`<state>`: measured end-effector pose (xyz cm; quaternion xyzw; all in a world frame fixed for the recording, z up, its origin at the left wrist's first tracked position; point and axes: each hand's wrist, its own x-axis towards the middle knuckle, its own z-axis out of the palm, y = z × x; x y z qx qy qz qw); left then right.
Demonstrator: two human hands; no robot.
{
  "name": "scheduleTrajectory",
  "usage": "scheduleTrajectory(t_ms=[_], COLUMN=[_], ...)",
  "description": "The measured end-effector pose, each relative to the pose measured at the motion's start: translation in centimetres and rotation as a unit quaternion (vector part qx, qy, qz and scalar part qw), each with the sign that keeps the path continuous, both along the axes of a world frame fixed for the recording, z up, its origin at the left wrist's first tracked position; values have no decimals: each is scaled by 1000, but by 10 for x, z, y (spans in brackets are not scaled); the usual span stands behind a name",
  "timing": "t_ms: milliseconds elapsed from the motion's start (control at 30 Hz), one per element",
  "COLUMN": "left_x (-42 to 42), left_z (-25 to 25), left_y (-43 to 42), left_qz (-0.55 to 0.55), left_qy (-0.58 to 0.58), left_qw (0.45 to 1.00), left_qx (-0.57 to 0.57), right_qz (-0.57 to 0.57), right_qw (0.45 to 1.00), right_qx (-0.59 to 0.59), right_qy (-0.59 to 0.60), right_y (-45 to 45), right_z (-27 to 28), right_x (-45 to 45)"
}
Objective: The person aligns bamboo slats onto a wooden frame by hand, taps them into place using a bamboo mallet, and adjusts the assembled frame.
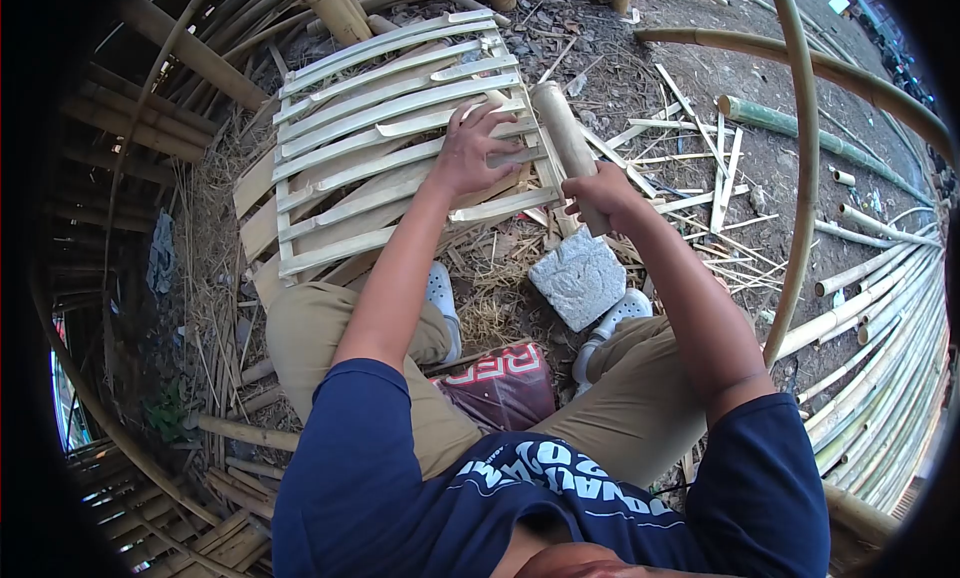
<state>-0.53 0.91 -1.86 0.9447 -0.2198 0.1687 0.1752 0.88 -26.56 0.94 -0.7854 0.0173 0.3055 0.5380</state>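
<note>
A slatted bamboo panel (pixel 350 148) lies in front of me, its pale strips running across thin end pieces. My left hand (pixel 475 150) rests on the panel's slats near its right side, fingers spread. In my right hand (pixel 605 193) is a thick, short bamboo piece (pixel 565 128), gripped near its lower end beside the panel's right edge. Below that hand a pale stone block (pixel 578 278) sits on the ground between my feet. Wider flat boards show beneath the panel.
Split bamboo strips (pixel 725 178) lie scattered at the right. Long poles (pixel 880 348) are stacked at the far right, and a curved pole (pixel 806 158) rises nearby. A green bamboo pole (pixel 800 128) lies on the soil. Bamboo framing (pixel 190 53) stands at the left.
</note>
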Motion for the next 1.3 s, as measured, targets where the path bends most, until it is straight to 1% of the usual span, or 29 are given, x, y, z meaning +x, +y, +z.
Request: scheduleTrajectory(t_ms=[67, 100, 133, 200, 233, 333, 400, 467, 567, 700, 800, 833, 933, 967, 1100, 1200, 1300], left_x=[4, 3, 3, 6, 6, 3, 6, 5, 8, -3, -2, -1, 4, 5, 10, 7, 10], left_z=[-2, -1, 0, 1, 0, -2, -1, -3, -7, 16, 0, 0, -3, -5, -9, -7, -6], left_y=[2, 2, 1, 1, 2, 2, 5, 5, 6, 8, 23, 24, 20, 20, 27, 25, 27], left_qz=[6, 13, 20, 28, 27, 14, 12, 5, 6, 26, -17, -11, -40, -42, -92, -116, -103], left_qy=[5, 27, 49, 74, 80, 93, 90, 87, 94, 124, 67, 89, 72, 67, 62, 55, 63], left_qw=[1000, 999, 998, 996, 996, 995, 995, 995, 995, 983, 992, 990, 992, 990, 990, 987, 986], left_qx=[-12, -19, -27, -35, -36, -43, -50, -53, -12, 134, 103, 107, 97, 113, 91, 98, 116], right_qz=[30, 29, 53, 99, 98, 140, 157, 171, 213, 172, 193, 198, 199, 204, 195, 206, 221], right_qw=[997, 989, 973, 923, 925, 902, 914, 911, 882, 897, 881, 872, 858, 860, 882, 873, 865], right_qx=[-54, -111, -167, -278, -285, -301, -291, -298, -334, -323, -342, -347, -362, -352, -324, -334, -336], right_qy=[-46, -95, -147, -247, -233, -278, -237, -228, -255, -250, -265, -281, -304, -308, -282, -289, -300], right_y=[-8, -12, -17, -24, -28, -50, -57, -53, -58, -68, -70, -70, -66, -65, -55, -52, -53], right_z=[0, 6, 11, 24, 32, 56, 77, 98, 87, 60, 58, 62, 60, 55, 48, 48, 39], right_x=[8, 9, 11, 13, 11, 2, -2, -11, -2, 4, 18, 20, 23, 24, 32, 32, 37])
